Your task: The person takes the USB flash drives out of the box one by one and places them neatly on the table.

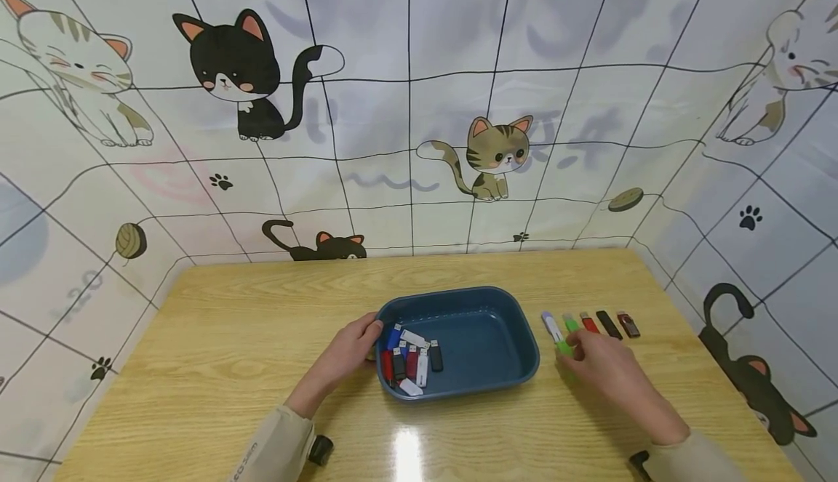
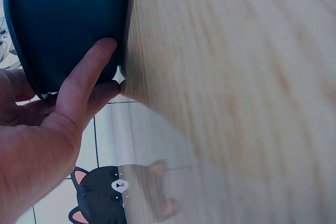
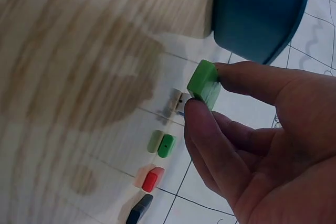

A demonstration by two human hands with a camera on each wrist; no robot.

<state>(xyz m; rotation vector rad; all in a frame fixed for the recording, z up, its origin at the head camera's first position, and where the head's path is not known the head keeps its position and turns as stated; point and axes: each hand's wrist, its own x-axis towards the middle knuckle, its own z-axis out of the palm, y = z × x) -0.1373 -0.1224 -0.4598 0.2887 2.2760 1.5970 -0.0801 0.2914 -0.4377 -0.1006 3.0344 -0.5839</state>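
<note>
Though blocky, green USB stick (image 3: 202, 81)

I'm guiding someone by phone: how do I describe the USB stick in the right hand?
Find the blue tray on the wooden table, then the right hand beside it. It pinches a green USB stick, whereas the other green one lies on the table.

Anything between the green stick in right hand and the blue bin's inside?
Only the blue bin's right wall, so the right hand likely must lift the green stick over it; nothing else visible between.
</note>
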